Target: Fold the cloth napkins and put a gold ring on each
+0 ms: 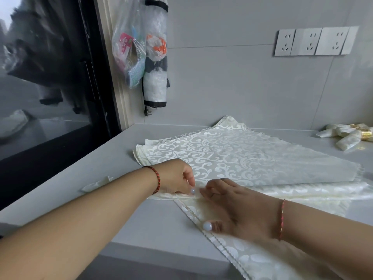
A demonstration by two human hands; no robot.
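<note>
Cream damask napkins point(242, 156) spread in a loose stack on the grey counter point(96, 170), top sheet taken as landmark. At its near edge, left hand point(177, 176) pinching a narrow folded strip point(181, 196) of cloth between thumb and curled fingers, likely to pin the first pleat so it cannot spring open. Just beside it and toward the viewer, right hand point(238, 207) with fingertips pinching the same fold where it meets the left, thumb pressed flat on the scalloped edges point(203, 221) below, seemingly to keep the layers from sliding. Fold only begun; no ring near this piece. Far right of the top sheet, against the wall, finished napkins point(343, 136) rolled and already wearing gold rings point(365, 133), set well apart, probably to keep the working area free. Left of the top sheet, a small scrap of the same cloth point(94, 184) lying alone. Above its far corner, hanging plastic bags point(141, 51); up on the wall to the right, a row of sockets point(312, 42).
</note>
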